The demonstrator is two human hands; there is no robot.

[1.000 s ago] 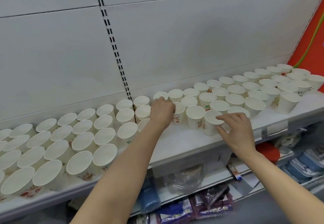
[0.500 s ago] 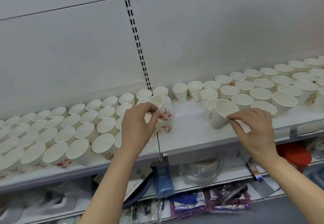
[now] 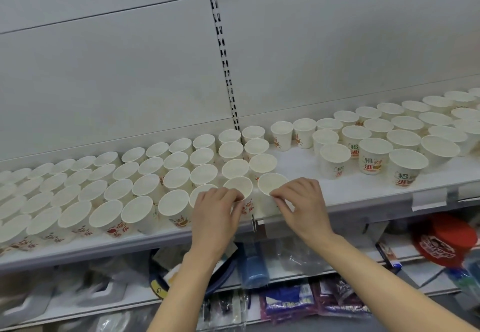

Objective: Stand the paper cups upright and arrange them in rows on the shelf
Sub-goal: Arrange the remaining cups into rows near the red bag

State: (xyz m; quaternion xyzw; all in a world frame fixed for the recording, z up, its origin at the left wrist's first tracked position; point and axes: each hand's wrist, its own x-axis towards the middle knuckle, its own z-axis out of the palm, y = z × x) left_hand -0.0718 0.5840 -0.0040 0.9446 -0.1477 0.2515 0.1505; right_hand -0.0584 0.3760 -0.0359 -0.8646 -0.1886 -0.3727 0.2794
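Note:
Several white paper cups with red print stand upright in tight rows on the left part of the white shelf (image 3: pixel 337 191). At the front right end of those rows, my left hand (image 3: pixel 217 209) holds one cup (image 3: pixel 240 185) by its near rim and side. Beside it, my right hand (image 3: pixel 301 202) holds another cup (image 3: pixel 270 182) the same way, fingers curled on the rim. Both cups stand upright close to the shelf's front edge. A second group of cups (image 3: pixel 374 147) stands in looser rows on the right part of the shelf.
A bare stretch of shelf lies between the two cup groups. A slotted upright (image 3: pixel 224 56) runs up the grey back panel. The lower shelf holds plastic bags, a blue package (image 3: pixel 253 266) and a red item (image 3: pixel 444 241).
Both hands carried their cups left and toward the front edge and set them side by side at the end of the left rows. The view shifted left.

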